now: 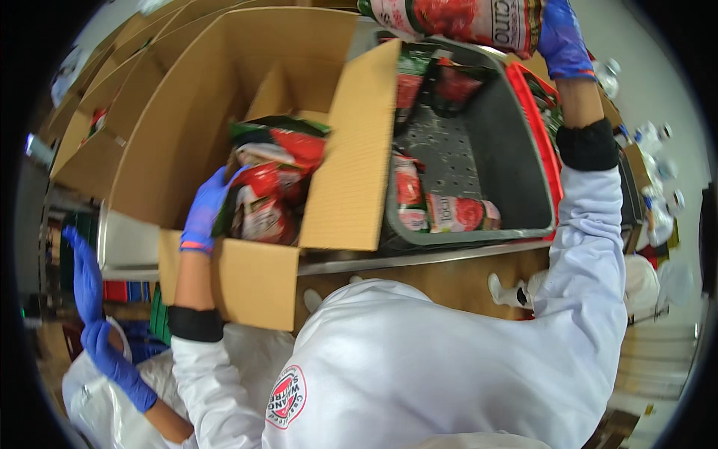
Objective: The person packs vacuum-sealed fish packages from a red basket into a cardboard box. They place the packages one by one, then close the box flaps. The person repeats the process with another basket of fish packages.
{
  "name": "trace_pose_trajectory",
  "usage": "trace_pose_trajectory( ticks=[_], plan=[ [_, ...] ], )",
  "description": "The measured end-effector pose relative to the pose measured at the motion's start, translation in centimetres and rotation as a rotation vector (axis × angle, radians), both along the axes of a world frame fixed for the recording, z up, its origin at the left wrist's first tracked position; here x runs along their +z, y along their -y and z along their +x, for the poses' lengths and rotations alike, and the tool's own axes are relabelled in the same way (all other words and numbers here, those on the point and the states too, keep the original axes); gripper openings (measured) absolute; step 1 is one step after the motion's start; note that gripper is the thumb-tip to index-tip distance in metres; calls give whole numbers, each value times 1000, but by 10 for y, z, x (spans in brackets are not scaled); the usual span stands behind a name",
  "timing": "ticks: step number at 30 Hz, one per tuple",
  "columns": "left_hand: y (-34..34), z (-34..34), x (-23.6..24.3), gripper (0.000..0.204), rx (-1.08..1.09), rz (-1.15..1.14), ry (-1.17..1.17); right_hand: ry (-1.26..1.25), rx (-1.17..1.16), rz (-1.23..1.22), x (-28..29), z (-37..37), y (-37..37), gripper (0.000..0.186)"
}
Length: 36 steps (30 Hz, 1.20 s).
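My left hand [203, 215], in a blue glove, is inside the left part of an open cardboard box [179, 127]. Its fingers close on the edge of a red and green plastic food pouch [263, 213], which partly hides them. Another such pouch [288, 142] leans beside it in the box. Up at the top right, my right hand [565, 41], also gloved, grips the end of a shiny red and white pouch [467, 21] held above a grey plastic crate [516, 202]. Several more pouches lie in that crate, among them a pouch [464, 215] near its front wall.
More open cardboard boxes [93, 135] stand at the far left. A red crate [532, 97] is right of the grey one. At the lower left are a co-worker's gloved hands [112, 359], close to my left forearm. Box flaps [351, 150] stick out over the metal table edge.
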<state>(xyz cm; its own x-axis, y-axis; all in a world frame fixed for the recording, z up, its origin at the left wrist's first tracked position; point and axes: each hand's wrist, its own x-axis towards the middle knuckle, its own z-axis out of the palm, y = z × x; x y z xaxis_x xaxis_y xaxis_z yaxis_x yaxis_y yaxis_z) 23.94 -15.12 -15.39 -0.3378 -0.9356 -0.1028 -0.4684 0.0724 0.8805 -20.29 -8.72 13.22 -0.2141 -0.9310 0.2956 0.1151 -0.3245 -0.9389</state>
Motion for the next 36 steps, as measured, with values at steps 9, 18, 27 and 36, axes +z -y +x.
trace_pose_trajectory(
  ticks=[9,18,27,36],
  plan=[
    [-12,9,11,78,99,-164,313,-1501,147,125,-136,174,158,56],
    [-9,4,4,70,61,-185,314,-1394,564,411,-187,190,172,48],
    [-2,6,5,93,37,-73,321,-1371,-402,52,-154,-8,172,55],
    [1,7,-3,74,97,0,287,-1577,-281,447,-275,-61,209,83]
  ],
)
